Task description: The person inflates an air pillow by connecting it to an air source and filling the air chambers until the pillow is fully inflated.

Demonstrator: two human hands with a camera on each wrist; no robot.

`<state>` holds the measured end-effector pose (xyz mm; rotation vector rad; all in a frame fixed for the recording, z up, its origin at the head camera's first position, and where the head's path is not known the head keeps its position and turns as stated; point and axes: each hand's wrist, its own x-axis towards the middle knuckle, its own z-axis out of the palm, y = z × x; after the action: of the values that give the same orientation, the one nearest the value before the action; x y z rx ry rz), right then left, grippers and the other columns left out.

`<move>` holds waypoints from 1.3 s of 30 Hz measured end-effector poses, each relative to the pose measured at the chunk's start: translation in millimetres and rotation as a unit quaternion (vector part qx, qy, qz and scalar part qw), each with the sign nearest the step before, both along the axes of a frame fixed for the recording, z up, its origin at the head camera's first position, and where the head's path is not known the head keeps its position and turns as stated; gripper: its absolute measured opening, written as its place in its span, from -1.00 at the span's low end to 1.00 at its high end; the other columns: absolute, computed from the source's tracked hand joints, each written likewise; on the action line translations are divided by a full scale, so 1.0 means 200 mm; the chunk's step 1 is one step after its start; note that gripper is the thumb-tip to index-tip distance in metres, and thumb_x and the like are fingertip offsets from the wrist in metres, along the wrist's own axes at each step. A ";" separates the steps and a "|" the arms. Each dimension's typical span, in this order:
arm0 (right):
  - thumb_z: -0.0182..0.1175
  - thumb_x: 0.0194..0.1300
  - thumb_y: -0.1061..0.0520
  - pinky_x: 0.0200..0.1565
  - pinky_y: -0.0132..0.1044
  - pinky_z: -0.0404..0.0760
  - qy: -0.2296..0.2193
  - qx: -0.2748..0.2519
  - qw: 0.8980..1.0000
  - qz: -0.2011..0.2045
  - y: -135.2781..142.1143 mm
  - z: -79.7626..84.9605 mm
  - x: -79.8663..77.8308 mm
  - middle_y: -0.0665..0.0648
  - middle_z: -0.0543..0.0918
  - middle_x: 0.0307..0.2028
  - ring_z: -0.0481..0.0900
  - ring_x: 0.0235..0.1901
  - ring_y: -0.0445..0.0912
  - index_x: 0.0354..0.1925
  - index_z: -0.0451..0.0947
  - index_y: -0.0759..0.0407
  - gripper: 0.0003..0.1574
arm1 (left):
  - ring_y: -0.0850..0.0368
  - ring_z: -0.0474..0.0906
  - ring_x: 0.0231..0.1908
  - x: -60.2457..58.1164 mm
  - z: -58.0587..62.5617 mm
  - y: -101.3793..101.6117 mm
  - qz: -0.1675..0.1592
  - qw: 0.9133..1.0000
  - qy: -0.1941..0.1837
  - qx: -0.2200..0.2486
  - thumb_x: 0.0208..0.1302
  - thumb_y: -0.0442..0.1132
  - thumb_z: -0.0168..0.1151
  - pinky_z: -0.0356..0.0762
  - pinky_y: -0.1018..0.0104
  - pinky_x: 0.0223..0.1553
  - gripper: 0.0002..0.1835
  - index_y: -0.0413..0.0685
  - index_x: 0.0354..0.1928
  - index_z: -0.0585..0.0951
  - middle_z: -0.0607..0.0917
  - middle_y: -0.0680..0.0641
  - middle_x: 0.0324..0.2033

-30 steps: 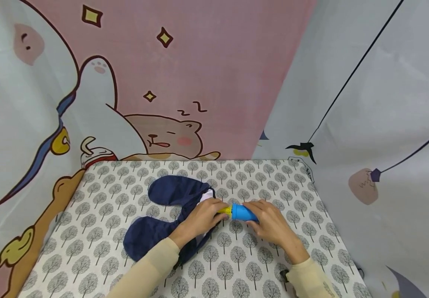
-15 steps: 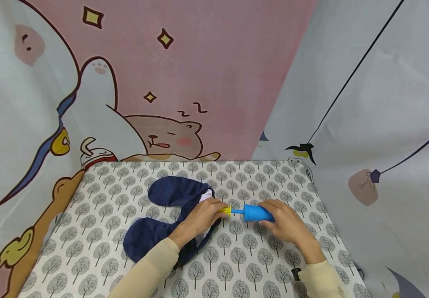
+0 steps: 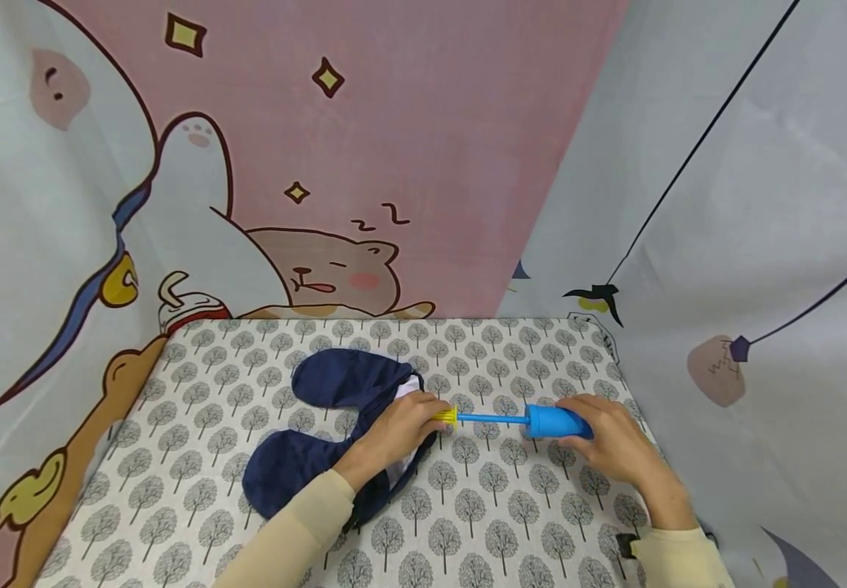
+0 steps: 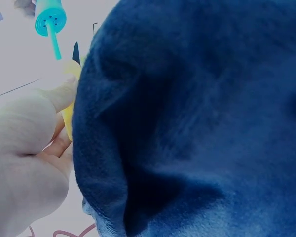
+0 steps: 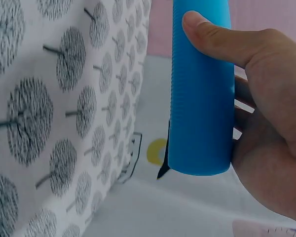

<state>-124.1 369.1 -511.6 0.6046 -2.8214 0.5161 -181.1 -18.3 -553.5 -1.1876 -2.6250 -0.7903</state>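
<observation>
A blue and yellow hand air pump is drawn out lengthwise in the head view, its thin blue rod (image 3: 492,418) showing between its two parts. My left hand (image 3: 397,426) grips the yellow end (image 3: 447,416) beside a navy plush U-shaped neck pillow (image 3: 296,465). White fabric shows along the pillow's right edge; the yellow end's tip is hidden by that hand. My right hand (image 3: 614,433) holds the ribbed blue barrel (image 5: 202,98), thumb laid along it in the right wrist view. Pillow plush (image 4: 197,98) fills most of the left wrist view.
Under everything lies a tabletop cloth (image 3: 467,523) printed with grey trees. Cartoon-printed curtains (image 3: 423,163) rise behind the table and at its sides.
My right hand has drawn the blue barrel rightward, away from the yellow end, and more of the rod shows. The left hand and pillow stay about where they were.
</observation>
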 end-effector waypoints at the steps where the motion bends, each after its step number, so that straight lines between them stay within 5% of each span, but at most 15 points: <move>1: 0.77 0.12 0.21 0.17 0.45 0.72 -0.001 0.002 1.000 -0.004 0.02 0.01 0.00 0.35 0.82 0.19 0.80 0.15 0.39 0.30 0.75 0.24 -0.22 | 0.02 0.82 0.02 0.00 0.00 0.00 0.000 1.000 0.000 0.002 0.53 -0.23 0.48 0.82 0.14 0.11 -0.72 -0.03 0.20 0.83 0.89 -0.06 0.02; 8: 0.78 0.10 0.21 0.20 0.43 0.69 0.001 0.007 1.000 -0.006 0.06 0.04 -0.01 0.33 0.84 0.16 0.80 0.14 0.37 0.25 0.76 0.26 -0.24 | 0.04 0.80 -0.05 -0.05 -0.11 0.00 -0.019 0.999 0.027 0.039 0.53 -0.25 0.48 0.81 0.18 0.01 -0.75 -0.04 0.16 0.83 0.89 -0.05 -0.04; 16: 0.75 0.14 0.21 0.19 0.37 0.75 0.014 0.015 1.000 0.021 -0.05 0.02 -0.01 0.38 0.83 0.16 0.79 0.15 0.36 0.25 0.76 0.35 -0.27 | 0.04 0.77 -0.09 -0.06 -0.16 0.02 -0.020 0.996 0.068 0.048 0.59 -0.19 0.43 0.79 0.16 -0.03 -0.78 -0.10 0.14 0.82 0.88 -0.06 -0.06; 24: 0.76 0.14 0.17 0.15 0.28 0.80 0.047 0.035 0.997 0.050 -0.22 0.02 -0.05 0.34 0.85 0.12 0.82 0.10 0.30 0.21 0.78 0.36 -0.29 | 0.07 0.78 -0.09 -0.13 -0.25 0.04 -0.014 0.997 0.044 0.061 0.54 -0.17 0.48 0.78 0.25 0.01 -0.75 -0.08 0.14 0.83 0.89 -0.04 -0.07; 32: 0.79 0.09 0.13 0.10 0.21 0.81 0.072 0.044 0.994 0.075 -0.39 -0.01 -0.10 0.33 0.88 0.04 0.83 0.02 0.23 0.14 0.80 0.39 -0.30 | 0.03 0.79 -0.11 -0.06 -0.09 0.02 -0.019 0.996 0.050 0.067 0.50 -0.22 0.51 0.80 0.18 -0.01 -0.75 -0.14 0.11 0.85 0.90 -0.07 -0.10; 39: 0.82 0.06 0.09 0.11 0.19 0.82 0.087 0.054 0.991 0.084 -0.48 -0.04 -0.11 0.30 0.88 0.03 0.83 0.00 0.19 0.14 0.80 0.36 -0.27 | 0.00 0.81 0.00 -0.11 -0.24 0.06 0.000 0.998 0.015 0.062 0.47 -0.25 0.54 0.81 0.15 0.10 -0.70 -0.09 0.18 0.84 0.90 -0.09 0.01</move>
<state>-145.7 272.7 -518.9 0.8705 -2.6603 0.3212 -202.3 -7.2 -600.8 -1.1563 -2.5117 -0.9137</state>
